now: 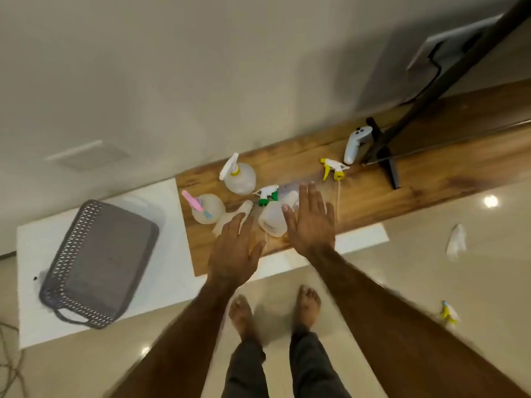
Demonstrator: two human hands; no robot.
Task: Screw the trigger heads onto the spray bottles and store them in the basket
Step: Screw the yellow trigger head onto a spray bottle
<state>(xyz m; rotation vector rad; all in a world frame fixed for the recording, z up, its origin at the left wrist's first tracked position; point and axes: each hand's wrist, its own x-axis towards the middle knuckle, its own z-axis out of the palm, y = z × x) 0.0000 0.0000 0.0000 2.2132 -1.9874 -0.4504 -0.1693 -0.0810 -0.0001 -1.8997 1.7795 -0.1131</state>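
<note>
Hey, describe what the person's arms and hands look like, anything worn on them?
Both forearms are bare, with no sleeves in view. The left hand and right hand wear no gloves, and no rings, watch or bands are visible, though the picture is slightly blurred.

Four spray bottles [240,179], two loose trigger heads [333,168], one basket [97,262], one controller [355,143], two hands [234,254].

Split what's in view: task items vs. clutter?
Task items:
- grey perforated plastic basket
- clear round bottle with pink trigger head
- clear round bottle with white-yellow trigger head
- headless clear bottle lying down
- loose green-white trigger head
- loose yellow-white trigger head

Clutter:
- white handheld controller
- black stand leg
- crumpled white scrap on floor
</note>
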